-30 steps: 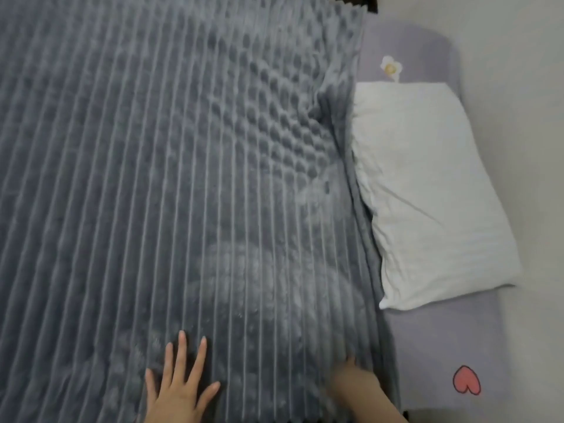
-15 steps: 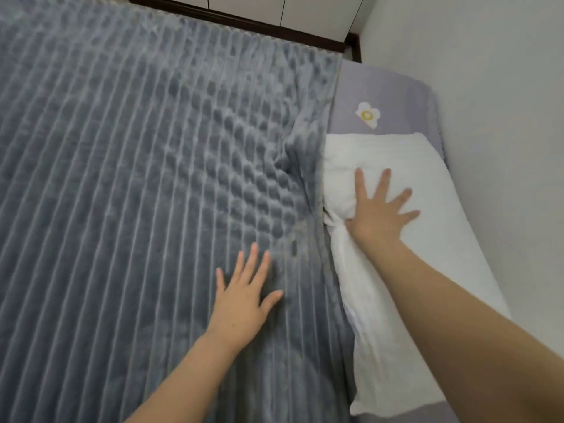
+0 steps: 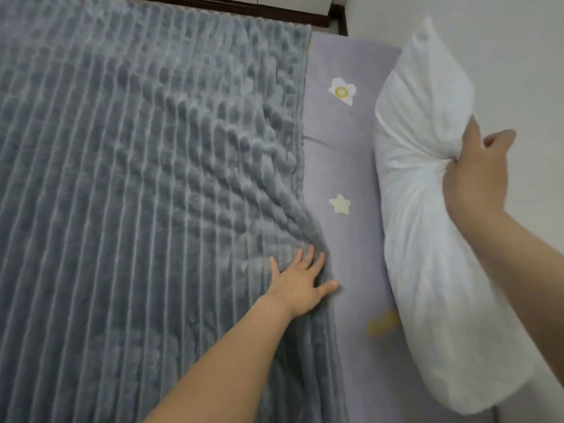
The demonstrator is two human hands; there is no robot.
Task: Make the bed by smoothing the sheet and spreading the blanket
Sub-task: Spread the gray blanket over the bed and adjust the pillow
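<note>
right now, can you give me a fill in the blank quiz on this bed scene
The right hand grips the ____ pillow.
The left hand lies flat on the ____ blanket.
On the sheet, below the flower print, sits a pale ____.
Missing: white, grey, star.

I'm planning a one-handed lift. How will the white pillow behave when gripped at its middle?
Probably soft and floppy: the white pillow bunches into deep folds where the right hand grips its middle, and both ends bulge. Likely light for its size, since one hand alone holds it tilted up. Slipping seems unlikely, as fabric gathers in the grip.
</note>
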